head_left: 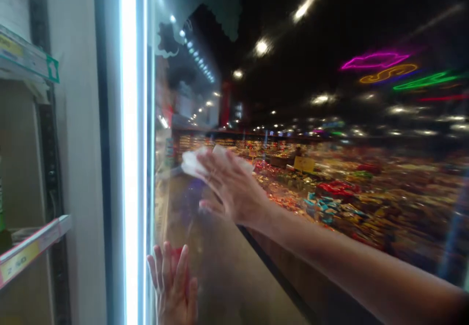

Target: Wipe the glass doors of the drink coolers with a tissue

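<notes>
My right hand [229,183] reaches in from the right, blurred by motion, its fingers stretched over a white cloth [194,162]. The palm seems to press this cloth flat against a glass door pane [205,271]. Whether it is paper or fabric cannot be made out. Low down near the bright frame, my left hand [172,281] is raised with its fingers apart, apparently resting on the same glass. Nothing shows in its grip, and a reddish patch, perhaps a reflection, lies behind its fingers.
A glowing light strip [134,149] runs up the door's edge. To the left are cabinet shelves with a price label [20,262] and an arrow tag [53,68]. Beyond the glass lie an aisle floor, heaped wrapped goods [337,188], a yellow sign [304,163] and neon shapes [377,61].
</notes>
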Available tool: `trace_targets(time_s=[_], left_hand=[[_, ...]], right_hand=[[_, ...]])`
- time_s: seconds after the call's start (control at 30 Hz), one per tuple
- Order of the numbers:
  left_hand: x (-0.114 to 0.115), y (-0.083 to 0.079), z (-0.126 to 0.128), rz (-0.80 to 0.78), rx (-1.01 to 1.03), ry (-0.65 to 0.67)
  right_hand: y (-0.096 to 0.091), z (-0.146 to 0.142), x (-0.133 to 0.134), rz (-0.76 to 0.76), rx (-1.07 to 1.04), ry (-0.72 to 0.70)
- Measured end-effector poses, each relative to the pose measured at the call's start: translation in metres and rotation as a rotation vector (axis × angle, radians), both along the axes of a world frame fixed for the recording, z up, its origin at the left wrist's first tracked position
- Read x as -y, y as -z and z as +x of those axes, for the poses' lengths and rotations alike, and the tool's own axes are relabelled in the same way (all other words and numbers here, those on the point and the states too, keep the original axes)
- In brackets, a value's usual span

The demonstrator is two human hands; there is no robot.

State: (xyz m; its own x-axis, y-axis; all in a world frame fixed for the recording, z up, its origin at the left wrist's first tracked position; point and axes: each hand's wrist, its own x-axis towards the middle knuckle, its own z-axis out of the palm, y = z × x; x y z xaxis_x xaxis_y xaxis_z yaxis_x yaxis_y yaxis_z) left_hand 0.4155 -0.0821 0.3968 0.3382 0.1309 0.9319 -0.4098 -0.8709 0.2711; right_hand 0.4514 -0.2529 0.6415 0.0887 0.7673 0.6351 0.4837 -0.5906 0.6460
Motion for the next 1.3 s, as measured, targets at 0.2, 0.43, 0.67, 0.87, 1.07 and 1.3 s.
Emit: trace_targets(time_s=[0.2,0.43,0.67,0.87,1.07,1.3], left_hand=[[-0.005,-0.044,0.028,-0.005,0.075,0.013],[-0.006,-0.102,0.053,0.008,0.149,0.048],[-0.008,-0.151,0.060,0.029,0.232,0.069],[-0.006,-0.177,0.061,0.048,0.281,0.059],[-0.003,-0.193,0.063,0.059,0.330,0.029],[0.001,-0.209,0.060,0.076,0.379,-0.009]], right_hand=[[-0.077,0.004,-0.013,-0.229,0.125,0.003],[-0.134,0.011,-0.008,-0.053,0.232,0.064],[-0.188,0.016,0.004,-0.148,0.276,0.114],[-0.188,0.012,0.003,-0.270,0.255,0.090],[-0.228,0.017,0.006,-0.004,0.257,0.162],[-0.247,0.013,-0.008,-0.225,0.216,0.176]])
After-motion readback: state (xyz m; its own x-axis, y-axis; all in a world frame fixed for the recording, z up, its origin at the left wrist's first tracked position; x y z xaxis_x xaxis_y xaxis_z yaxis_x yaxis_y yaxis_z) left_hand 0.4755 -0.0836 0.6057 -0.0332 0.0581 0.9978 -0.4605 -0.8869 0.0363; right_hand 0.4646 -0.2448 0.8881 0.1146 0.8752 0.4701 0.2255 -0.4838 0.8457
